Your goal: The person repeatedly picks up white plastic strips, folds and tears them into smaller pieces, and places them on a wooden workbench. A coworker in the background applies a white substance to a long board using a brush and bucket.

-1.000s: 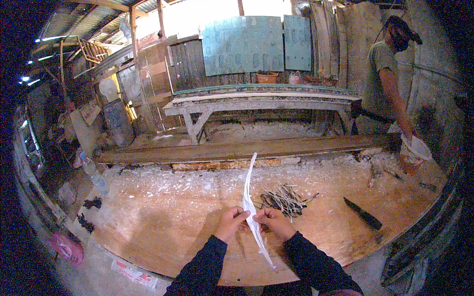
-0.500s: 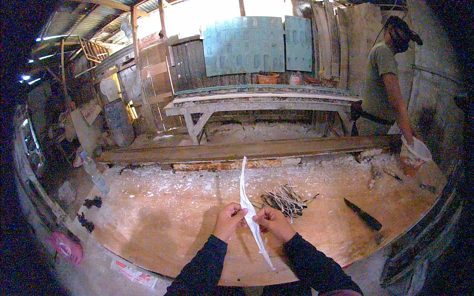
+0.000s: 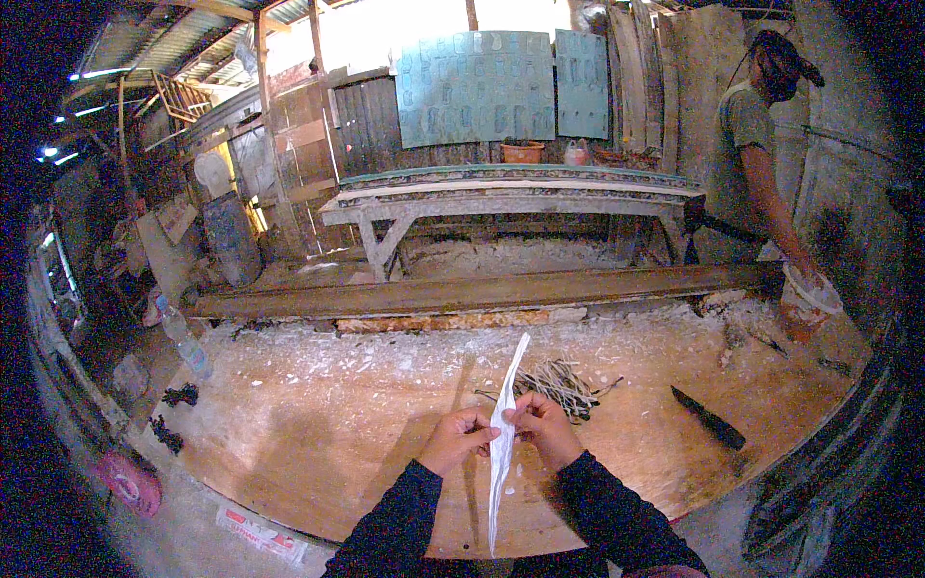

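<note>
Between both hands, just above the wooden tabletop, is a long, thin white strip (image 3: pixel 501 448) with pointed ends and creases along its length. I cannot tell if it is cloth, paper or fibre. My left hand (image 3: pixel 461 439) pinches it at its middle from the left. From the right, my right hand (image 3: pixel 541 431) pinches it slightly higher up. The strip's upper end leans right, and its lower end hangs toward the table's near edge. Just beyond my right hand lies a tangled bundle of thin grey and dark strands (image 3: pixel 567 385), partly covered by it.
A dark knife (image 3: pixel 708 418) lies on the right of the table (image 3: pixel 318 433). White flakes litter its far side. A clear bottle (image 3: pixel 183 337) and dark clumps (image 3: pixel 173 414) sit at left. At far right a person (image 3: pixel 761 144) holds a white bucket (image 3: pixel 811 294). A long bench (image 3: pixel 520 207) stands beyond.
The strip has turned: its upper end has swung right and come nearer, and its lower end has moved left. Both hands still pinch it. The co-worker's white bucket has tilted slightly.
</note>
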`<state>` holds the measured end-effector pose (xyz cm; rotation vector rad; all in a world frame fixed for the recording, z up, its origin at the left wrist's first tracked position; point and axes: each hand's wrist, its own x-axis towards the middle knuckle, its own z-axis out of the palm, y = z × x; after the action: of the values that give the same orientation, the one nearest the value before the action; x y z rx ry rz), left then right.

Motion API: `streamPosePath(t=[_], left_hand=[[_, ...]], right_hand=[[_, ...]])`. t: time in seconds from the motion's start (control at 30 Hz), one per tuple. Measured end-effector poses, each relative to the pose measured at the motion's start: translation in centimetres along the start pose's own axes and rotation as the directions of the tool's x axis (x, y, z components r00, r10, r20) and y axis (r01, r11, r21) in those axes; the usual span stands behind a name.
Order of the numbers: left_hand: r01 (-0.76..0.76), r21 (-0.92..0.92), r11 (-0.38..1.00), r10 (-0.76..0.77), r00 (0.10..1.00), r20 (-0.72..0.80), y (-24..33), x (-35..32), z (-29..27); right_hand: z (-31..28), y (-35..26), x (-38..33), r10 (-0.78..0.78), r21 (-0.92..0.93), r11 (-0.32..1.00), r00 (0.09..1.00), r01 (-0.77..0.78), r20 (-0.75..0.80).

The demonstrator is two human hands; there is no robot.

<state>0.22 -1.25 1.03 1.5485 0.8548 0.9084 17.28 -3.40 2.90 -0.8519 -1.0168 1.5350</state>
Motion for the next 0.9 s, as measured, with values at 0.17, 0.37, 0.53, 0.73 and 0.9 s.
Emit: streamPosePath(t=[0.17, 0.37, 0.53, 0.73, 0.9], left_hand=[[0.033, -0.048, 0.998, -0.032, 0.999, 0.029, 1.1, -0.3, 0.3], [0.072, -0.075, 0.995, -0.082, 0.988, -0.133, 2.2, -0.3, 0.5], [0.084, -0.224, 0.971, -0.127, 0.975, -0.184, 2.4, -0.3, 0.7], [0.065, -0.004, 0.998, -0.065, 0.990, -0.127, 2.1, -0.3, 0.2], [0.087, -0.040, 0.995, -0.089, 0.994, -0.058, 1.1, -0.2, 0.3]], right_hand=[[0.1, -0.6, -0.2, -0.014, 0.047, 0.999, 1.000, 0.014, -0.005], [-0.6, 0.6, 0.4, -0.001, -0.188, 0.982, 0.990, 0.028, 0.142], [-1.1, 1.5, 0.9, -0.010, -0.280, 0.959, 0.991, 0.047, 0.131], [-0.9, 1.2, 0.8, -0.060, -0.294, 0.951, 0.990, 0.094, 0.124], [-0.5, 0.9, 0.5, -0.075, -0.246, 0.964, 0.991, 0.100, 0.107]])
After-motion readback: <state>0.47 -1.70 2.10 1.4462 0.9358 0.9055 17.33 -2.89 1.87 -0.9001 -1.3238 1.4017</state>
